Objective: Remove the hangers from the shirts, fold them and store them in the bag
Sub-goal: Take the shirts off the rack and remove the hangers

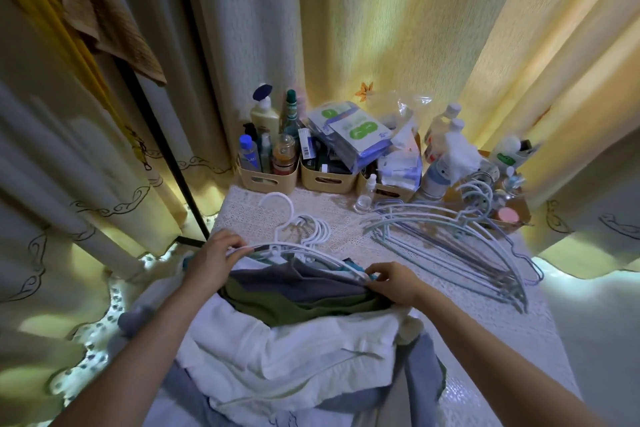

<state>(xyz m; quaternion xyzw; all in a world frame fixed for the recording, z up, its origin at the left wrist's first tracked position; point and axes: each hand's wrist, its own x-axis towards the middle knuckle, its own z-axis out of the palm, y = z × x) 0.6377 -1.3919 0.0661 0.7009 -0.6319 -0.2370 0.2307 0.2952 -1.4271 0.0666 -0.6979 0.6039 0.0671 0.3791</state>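
Observation:
A heap of shirts (pixel 294 340) in white, green and grey lies on the table in front of me, still on several white hangers (pixel 304 236) whose hooks point away. My left hand (pixel 214 260) grips the left arm of the top white hanger. My right hand (pixel 394 279) pinches that hanger's right end at the collar of a grey shirt (pixel 301 282). A green shirt (pixel 294 305) lies under the grey one. No bag can be made out.
A pile of bare pale blue and white hangers (pixel 450 246) lies on the lace-covered table (pixel 346 215) to the right. Beige baskets (pixel 266 178) with bottles and packets line the far edge. Curtains (pixel 415 28) surround the table; a black pole (pixel 162 135) stands at left.

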